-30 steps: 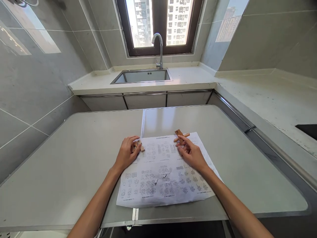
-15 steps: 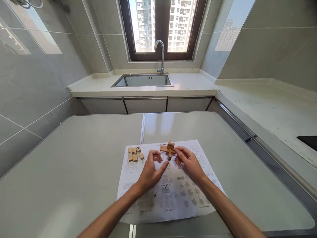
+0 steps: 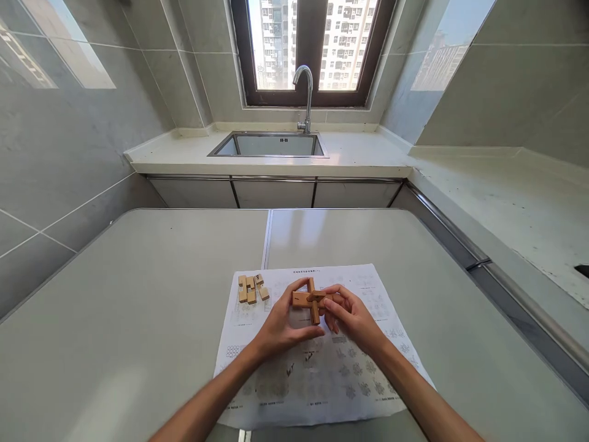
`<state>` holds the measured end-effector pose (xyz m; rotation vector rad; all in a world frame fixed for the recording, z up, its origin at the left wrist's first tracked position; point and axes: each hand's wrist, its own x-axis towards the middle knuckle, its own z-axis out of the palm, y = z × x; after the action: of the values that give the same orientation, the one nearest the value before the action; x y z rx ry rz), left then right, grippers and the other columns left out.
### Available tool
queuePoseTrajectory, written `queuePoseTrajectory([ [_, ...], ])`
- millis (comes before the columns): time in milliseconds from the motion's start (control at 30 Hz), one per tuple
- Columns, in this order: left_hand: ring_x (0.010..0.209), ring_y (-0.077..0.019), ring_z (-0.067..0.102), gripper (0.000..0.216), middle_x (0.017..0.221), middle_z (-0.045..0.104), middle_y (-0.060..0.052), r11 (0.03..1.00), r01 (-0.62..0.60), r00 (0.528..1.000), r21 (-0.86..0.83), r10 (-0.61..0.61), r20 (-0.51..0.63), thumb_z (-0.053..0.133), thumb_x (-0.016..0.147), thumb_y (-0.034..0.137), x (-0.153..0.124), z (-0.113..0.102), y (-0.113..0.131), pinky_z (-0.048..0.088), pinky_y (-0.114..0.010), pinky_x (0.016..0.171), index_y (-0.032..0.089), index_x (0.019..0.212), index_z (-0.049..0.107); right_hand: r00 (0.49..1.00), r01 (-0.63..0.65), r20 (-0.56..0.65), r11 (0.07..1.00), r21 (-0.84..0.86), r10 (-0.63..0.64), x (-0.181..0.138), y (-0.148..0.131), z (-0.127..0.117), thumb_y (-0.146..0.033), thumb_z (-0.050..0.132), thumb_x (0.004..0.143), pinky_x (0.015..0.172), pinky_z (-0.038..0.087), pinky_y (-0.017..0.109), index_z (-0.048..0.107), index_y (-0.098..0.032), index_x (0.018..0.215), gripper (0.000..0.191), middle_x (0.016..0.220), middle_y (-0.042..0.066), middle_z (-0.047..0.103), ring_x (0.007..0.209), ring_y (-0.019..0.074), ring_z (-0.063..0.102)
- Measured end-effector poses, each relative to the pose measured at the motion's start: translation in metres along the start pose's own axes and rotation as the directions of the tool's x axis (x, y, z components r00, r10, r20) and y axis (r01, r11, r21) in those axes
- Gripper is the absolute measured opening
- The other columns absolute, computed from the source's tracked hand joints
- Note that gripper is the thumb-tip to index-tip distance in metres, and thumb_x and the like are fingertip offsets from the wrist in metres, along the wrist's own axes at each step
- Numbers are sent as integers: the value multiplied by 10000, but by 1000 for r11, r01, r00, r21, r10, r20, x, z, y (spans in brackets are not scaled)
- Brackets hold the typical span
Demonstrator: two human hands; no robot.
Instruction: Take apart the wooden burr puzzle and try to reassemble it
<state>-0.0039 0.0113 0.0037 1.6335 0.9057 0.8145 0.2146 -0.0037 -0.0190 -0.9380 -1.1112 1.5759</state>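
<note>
A cross-shaped wooden interlocking puzzle made of several notched bars is held up over the paper sheet. My right hand pinches its right end between thumb and fingers. Around its left side curves my left hand, with fingertips by the top of the upright bar and the thumb at its lower end. Some of the inner joints are hidden by the right fingers. Several loose wooden puzzle pieces lie together on the sheet's upper left, left of my left hand.
The printed paper sheet, with small line diagrams, lies on a pale table. Beyond the table are a counter, a sink and a tap under a window. Another counter runs along the right.
The puzzle has tilted and come nearer to me. My left hand has moved from beside it to grip it, while my right hand keeps its pinch. The view has shifted slightly.
</note>
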Motion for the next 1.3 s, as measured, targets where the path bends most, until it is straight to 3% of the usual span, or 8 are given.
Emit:
queuePoseTrajectory([
  [133,1465,-308,508,493,1554,562,-109,1000,13,996,0,-13,-85,489,1066,500,1,0,4,400,-518,1243,262,1498,488,1000,18,-11,1000,-16,-18,3,2,1,-515,688,979,525,469,283,614,-214,1111,337,776,-3,691,542,139,600],
  [233,1431,-275,548,428,1489,621,-96,999,33,991,29,-29,-132,371,1106,468,4,1,2,423,-500,1232,260,1446,528,1000,-2,-13,1000,-14,2,5,3,1,-548,681,970,505,491,288,615,-215,1102,365,778,5,695,559,164,646],
  [500,1359,-274,597,386,1416,658,-103,993,59,984,103,-40,-172,388,1102,428,7,4,-4,471,-483,1177,246,1399,553,998,-63,-19,996,-56,62,5,0,6,-578,650,984,569,548,313,630,-237,1091,358,768,6,693,617,181,666],
  [900,1285,-280,650,408,1376,686,-103,998,47,994,52,-42,-100,399,1096,437,6,0,1,511,-472,1115,259,1447,507,998,-32,-55,998,-51,29,11,0,10,-605,689,943,560,542,315,655,-249,1070,380,742,0,666,608,182,644],
  [1000,1312,-296,627,524,1408,656,-112,997,16,999,79,-13,-44,576,1024,418,3,-2,3,492,-482,1139,273,1508,438,998,-38,-57,999,-34,36,11,1,9,-627,702,922,575,542,321,661,-244,1076,415,750,5,675,619,186,641],
  [1167,1308,-331,615,998,1412,619,-124,986,-44,999,162,45,-3,923,721,359,2,0,-3,498,-494,1137,289,1540,357,997,-61,-57,998,-18,59,11,4,7,-629,706,918,593,540,324,670,-234,1106,439,767,12,691,642,194,659],
  [1300,1222,-292,662,784,1351,640,-105,974,-61,995,216,77,-70,833,810,279,3,4,-7,551,-452,1056,292,1466,403,996,-76,-39,997,12,77,9,3,7,-599,706,931,576,527,310,682,-225,1100,412,740,9,691,615,178,644],
])
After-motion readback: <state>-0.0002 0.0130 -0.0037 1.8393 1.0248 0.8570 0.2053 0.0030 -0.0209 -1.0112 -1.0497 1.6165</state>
